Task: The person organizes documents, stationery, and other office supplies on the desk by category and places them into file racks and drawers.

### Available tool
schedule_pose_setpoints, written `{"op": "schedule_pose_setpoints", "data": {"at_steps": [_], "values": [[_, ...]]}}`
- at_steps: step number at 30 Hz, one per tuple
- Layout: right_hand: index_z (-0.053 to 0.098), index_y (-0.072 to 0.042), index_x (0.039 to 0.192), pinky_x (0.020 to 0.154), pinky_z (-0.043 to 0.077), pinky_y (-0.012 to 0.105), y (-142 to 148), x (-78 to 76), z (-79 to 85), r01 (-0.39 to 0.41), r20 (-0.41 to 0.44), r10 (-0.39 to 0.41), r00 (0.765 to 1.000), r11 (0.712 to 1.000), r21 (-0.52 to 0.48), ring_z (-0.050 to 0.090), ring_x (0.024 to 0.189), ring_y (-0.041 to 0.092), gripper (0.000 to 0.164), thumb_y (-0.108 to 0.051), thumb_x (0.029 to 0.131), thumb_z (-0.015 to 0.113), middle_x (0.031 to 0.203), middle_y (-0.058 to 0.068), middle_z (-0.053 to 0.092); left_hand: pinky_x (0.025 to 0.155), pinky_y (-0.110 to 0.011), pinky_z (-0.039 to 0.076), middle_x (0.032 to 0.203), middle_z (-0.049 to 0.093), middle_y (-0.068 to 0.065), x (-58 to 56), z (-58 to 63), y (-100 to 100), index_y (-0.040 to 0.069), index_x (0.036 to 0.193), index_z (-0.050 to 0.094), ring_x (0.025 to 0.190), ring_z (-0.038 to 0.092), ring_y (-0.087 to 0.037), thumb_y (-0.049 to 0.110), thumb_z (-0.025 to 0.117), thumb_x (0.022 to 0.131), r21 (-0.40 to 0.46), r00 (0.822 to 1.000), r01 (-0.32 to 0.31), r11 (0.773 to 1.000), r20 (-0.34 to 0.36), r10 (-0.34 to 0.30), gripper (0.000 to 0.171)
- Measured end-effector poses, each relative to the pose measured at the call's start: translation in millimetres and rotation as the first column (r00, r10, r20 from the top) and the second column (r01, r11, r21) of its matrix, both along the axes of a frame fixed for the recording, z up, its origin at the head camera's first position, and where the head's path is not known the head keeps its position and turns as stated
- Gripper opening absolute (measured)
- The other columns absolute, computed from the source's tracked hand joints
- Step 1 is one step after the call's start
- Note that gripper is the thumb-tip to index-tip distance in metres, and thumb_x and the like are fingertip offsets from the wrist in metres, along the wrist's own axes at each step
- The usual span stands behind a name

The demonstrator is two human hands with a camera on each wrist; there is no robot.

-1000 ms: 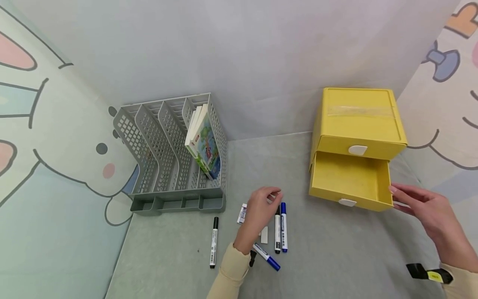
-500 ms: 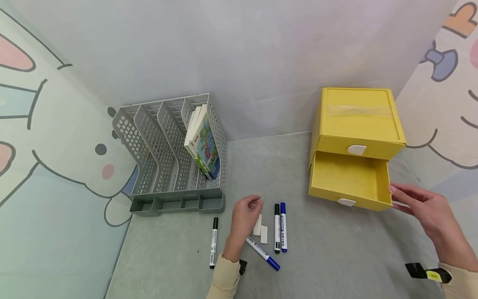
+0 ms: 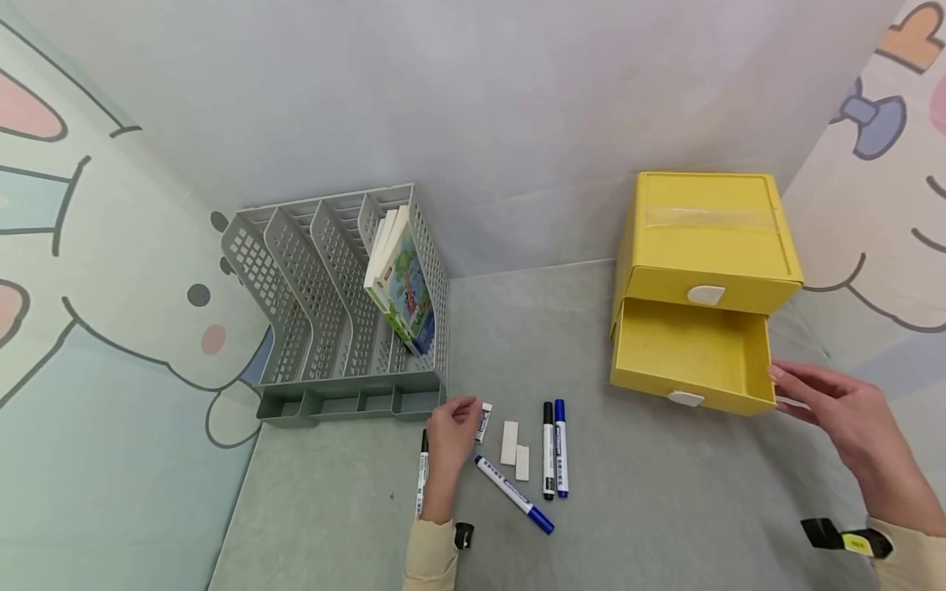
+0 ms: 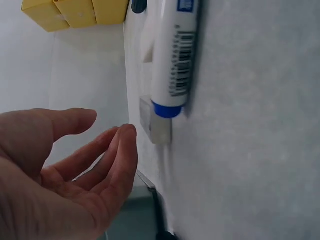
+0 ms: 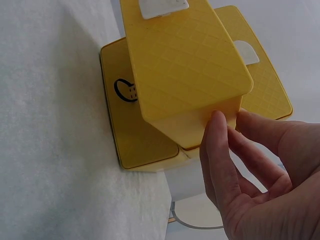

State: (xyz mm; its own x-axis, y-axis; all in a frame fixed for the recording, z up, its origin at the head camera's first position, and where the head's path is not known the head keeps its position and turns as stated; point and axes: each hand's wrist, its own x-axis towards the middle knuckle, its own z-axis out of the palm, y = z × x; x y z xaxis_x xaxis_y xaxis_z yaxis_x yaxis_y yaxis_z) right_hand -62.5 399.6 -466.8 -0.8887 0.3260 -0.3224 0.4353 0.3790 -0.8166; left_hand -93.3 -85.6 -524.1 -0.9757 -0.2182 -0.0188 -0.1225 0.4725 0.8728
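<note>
My left hand (image 3: 452, 435), fingers loosely bent and holding nothing, is above the table between a black-capped marker (image 3: 423, 480) and a small printed white block (image 3: 484, 423). In the left wrist view, thumb and fingertips stand apart, close by a blue-ended marker (image 4: 172, 75). At the right, my right hand (image 3: 842, 410) pinches the side wall of a pulled-out yellow drawer (image 3: 687, 394), thumb at the rim and fingers (image 5: 218, 135) against the outside. The drawer juts from the lower level of a yellow drawer unit (image 3: 709, 222); the one above is closed.
Two white blocks (image 3: 509, 443) lie mid-table, left of an upright pair of markers, black (image 3: 548, 451) and blue (image 3: 562, 451). A grey file rack (image 3: 355, 382) stands back left, with books (image 3: 402, 283) in its right slot. A pale wall sheet (image 3: 517, 148) rises behind.
My left hand has moved left, from beside the marker pair, past the white blocks, to over the black-capped marker. It uncovers the blocks and blue marker. My right hand stays at the drawer.
</note>
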Motion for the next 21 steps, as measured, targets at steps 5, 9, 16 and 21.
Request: {"op": "schedule_pose_setpoints", "data": {"at_steps": [5,9,16,21], "values": [[0.056,0.002,0.143,0.064,0.058,0.022,0.0,-0.7,0.7,-0.005,0.013,0.005,1.000,1.000,0.015,0.061,0.075,-0.010,0.072,-0.053,0.097,0.065,0.087,-0.039,0.055,0.079,-0.039,0.059,0.092,0.077,-0.008,0.0,-8.2,-6.5,0.003,0.102,0.079,0.086,0.073,-0.023,0.017,0.073,0.096,-0.005,0.998,-0.046,0.999,0.049,0.046,0.017],[0.062,-0.005,0.137,0.065,0.058,0.022,0.6,-1.3,-1.5,0.001,0.000,-0.001,1.000,1.000,0.003,0.063,0.076,-0.009,0.062,-0.052,0.097,0.066,0.087,-0.040,0.058,0.076,-0.037,0.059,0.089,0.076,-0.008,0.8,-13.5,-8.8,0.003,0.098,0.080,0.084,0.072,-0.022,0.017,0.074,0.095,-0.007,0.997,-0.052,0.999,0.058,0.052,0.016],[0.059,-0.001,0.141,0.063,0.058,0.023,4.5,-3.5,-7.3,0.030,0.009,-0.030,0.999,1.000,0.000,0.065,0.076,-0.007,0.070,-0.052,0.095,0.068,0.089,-0.033,0.061,0.068,-0.032,0.058,0.091,0.076,-0.011,3.0,-16.7,-5.6,-0.001,0.101,0.079,0.082,0.072,-0.023,0.005,0.079,0.088,0.012,0.997,-0.007,1.000,0.077,0.006,0.015],[0.057,0.000,0.143,0.063,0.058,0.022,4.9,-4.1,-7.1,0.030,0.024,-0.030,0.999,1.000,0.005,0.064,0.075,-0.007,0.071,-0.053,0.096,0.066,0.087,-0.036,0.058,0.065,-0.032,0.055,0.087,0.075,-0.007,4.6,-13.3,1.0,0.002,0.102,0.079,0.077,0.069,-0.018,0.005,0.081,0.086,-0.045,0.995,-0.008,0.999,0.098,0.012,0.017]]}}
